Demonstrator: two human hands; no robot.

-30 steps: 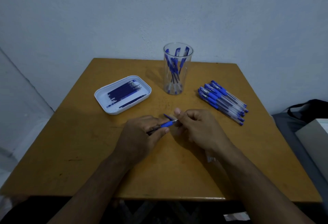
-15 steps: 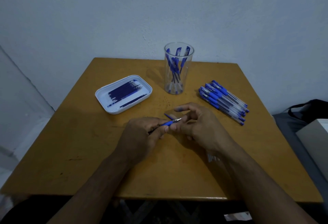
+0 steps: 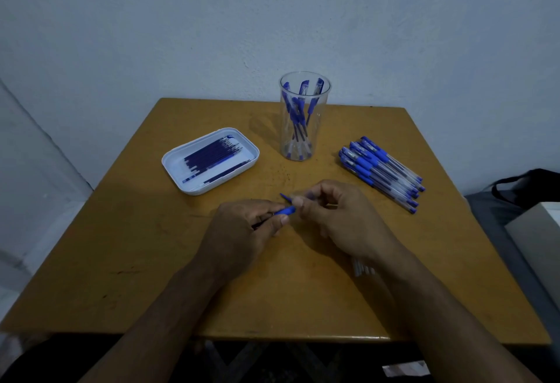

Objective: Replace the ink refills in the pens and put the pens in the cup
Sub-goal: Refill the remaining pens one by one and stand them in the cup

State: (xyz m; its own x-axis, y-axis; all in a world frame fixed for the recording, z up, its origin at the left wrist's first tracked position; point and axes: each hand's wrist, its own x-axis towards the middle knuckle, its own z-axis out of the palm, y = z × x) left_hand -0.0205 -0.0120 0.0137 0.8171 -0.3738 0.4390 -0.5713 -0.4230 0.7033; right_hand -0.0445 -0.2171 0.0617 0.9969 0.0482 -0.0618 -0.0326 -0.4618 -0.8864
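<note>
Pen gripped mid-table by curled left hand, blue grip end pinched by fingers of right hand. Blue cap lying just behind. Cup of pens toward table's far edge; white tray of refills at left; pile of pens near right edge.

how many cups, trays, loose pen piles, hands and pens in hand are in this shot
cup: 1
tray: 1
pen pile: 1
hands: 2, left hand and right hand
held pen: 1
total: 6
</note>
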